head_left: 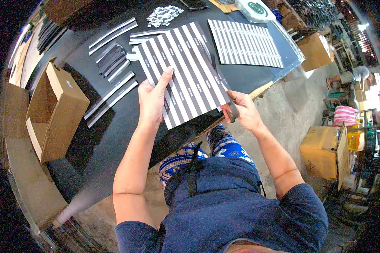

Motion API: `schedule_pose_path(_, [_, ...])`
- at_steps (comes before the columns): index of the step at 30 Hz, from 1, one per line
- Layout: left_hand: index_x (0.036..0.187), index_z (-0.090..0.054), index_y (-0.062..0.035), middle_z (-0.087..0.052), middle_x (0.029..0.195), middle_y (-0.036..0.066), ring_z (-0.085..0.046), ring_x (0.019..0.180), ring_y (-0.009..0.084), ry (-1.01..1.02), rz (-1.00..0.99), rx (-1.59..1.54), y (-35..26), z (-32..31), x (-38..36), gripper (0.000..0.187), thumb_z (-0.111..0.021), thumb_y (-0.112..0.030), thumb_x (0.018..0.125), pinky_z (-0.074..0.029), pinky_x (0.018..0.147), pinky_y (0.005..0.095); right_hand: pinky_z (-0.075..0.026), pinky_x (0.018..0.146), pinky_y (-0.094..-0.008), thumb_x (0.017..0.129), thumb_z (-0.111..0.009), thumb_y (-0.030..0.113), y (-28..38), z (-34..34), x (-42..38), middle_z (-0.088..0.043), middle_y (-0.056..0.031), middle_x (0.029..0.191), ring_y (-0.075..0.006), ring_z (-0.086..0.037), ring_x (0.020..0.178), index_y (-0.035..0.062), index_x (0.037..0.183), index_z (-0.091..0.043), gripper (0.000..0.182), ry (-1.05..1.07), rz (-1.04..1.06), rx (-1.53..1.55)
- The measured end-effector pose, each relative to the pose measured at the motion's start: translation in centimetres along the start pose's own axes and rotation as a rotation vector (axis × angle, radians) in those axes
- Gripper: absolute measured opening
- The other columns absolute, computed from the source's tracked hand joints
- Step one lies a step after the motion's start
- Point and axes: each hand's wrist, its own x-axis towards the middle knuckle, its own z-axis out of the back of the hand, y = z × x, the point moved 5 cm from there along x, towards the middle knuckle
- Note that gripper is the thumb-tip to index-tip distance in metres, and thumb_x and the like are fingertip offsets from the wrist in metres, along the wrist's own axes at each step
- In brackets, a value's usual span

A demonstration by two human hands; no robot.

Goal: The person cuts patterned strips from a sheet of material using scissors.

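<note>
My left hand (154,95) grips a sheet of black-and-white striped labels (183,71) by its lower left side, the thumb on top. White lettering runs along the dark stripes. At the sheet's lower right corner, my right hand (245,111) is closed around the dark looped handle of what look like scissors (233,110); their blades are hidden by the sheet. Another striped sheet (245,44) lies flat on the black table at the right. Left of the held sheet are cut strips (112,99) and a small bundle of dark strips (114,59).
A pile of small white-and-dark pieces (164,16) sits at the table's far side. An open cardboard box (57,109) stands on the left. On the floor at right is another carton (323,152). A person (359,76) is farther off at right.
</note>
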Motion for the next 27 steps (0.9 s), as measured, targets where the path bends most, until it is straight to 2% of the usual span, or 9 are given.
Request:
schedule_pose_path(8, [0.094, -0.061, 0.0026, -0.064, 0.087, 0.010, -0.061, 0.072, 0.0120, -0.002, -0.004, 0.018, -0.2, -0.2, -0.1, 0.024, -0.063, -0.018, 0.083, -0.050, 0.063, 0.0241, -0.040, 0.044, -0.0231, 0.085, -0.048, 0.011, -0.1, 0.3, -0.1, -0.053, -0.0016, 0.059, -0.0089, -0.050, 0.047, 0.0001, 0.081, -0.056, 0.014, -0.004, -0.003, -0.048])
schedule_pose_path(10, [0.094, -0.061, 0.0025, -0.064, 0.087, 0.010, -0.061, 0.072, 0.0120, 0.000, 0.001, 0.014, -0.1, -0.2, -0.1, 0.024, -0.063, -0.018, 0.083, -0.050, 0.063, 0.0242, -0.039, 0.044, -0.0203, 0.080, -0.058, 0.021, -0.1, 0.3, -0.2, -0.053, -0.0022, 0.067, -0.0066, -0.049, 0.051, -0.0024, 0.088, -0.056, 0.024, 0.014, -0.107, -0.041])
schedule_pose_path(20, [0.095, -0.060, 0.0032, -0.064, 0.088, 0.010, -0.062, 0.073, 0.0124, 0.011, -0.012, -0.025, 0.1, -0.2, 0.1, 0.024, -0.064, -0.017, 0.083, -0.051, 0.064, 0.0248, -0.038, 0.044, -0.0200, 0.080, -0.059, 0.020, -0.3, 0.2, -0.2, -0.053, -0.0007, 0.063, -0.0072, -0.049, 0.049, -0.0014, 0.088, -0.056, 0.023, -0.011, -0.081, 0.037])
schedule_pose_path(22, [0.095, -0.060, 0.0035, -0.064, 0.088, 0.010, -0.062, 0.073, 0.0125, 0.013, -0.013, -0.027, 0.1, -0.2, 0.0, 0.025, -0.064, -0.017, 0.083, -0.051, 0.064, 0.0249, -0.040, 0.044, -0.0230, 0.083, -0.047, 0.010, 0.0, 0.3, 0.0, -0.053, -0.0012, 0.060, -0.0091, -0.050, 0.048, 0.0001, 0.084, -0.057, 0.014, 0.028, -0.034, -0.052])
schedule_pose_path(24, [0.094, -0.060, 0.0042, -0.064, 0.087, 0.011, -0.062, 0.071, 0.0129, 0.038, 0.055, 0.005, 0.3, -0.5, -0.3, 0.025, -0.064, -0.018, 0.082, -0.051, 0.063, 0.0250, -0.040, 0.045, -0.0230, 0.082, -0.047, 0.009, 0.5, 0.2, 0.3, -0.053, -0.0013, 0.060, -0.0093, -0.050, 0.048, -0.0001, 0.084, -0.057, 0.014, 0.019, -0.040, -0.020])
schedule_pose_path(27, [0.094, -0.060, 0.0047, -0.064, 0.086, 0.011, -0.062, 0.070, 0.0132, 0.040, 0.029, 0.021, 0.7, -0.7, -0.3, 0.026, -0.064, -0.018, 0.082, -0.051, 0.063, 0.0249, -0.041, 0.046, -0.0231, 0.082, -0.047, 0.011, 0.7, 0.4, 1.2, -0.053, -0.0013, 0.060, -0.0095, -0.051, 0.049, -0.0004, 0.083, -0.057, 0.015, 0.016, -0.014, 0.019])
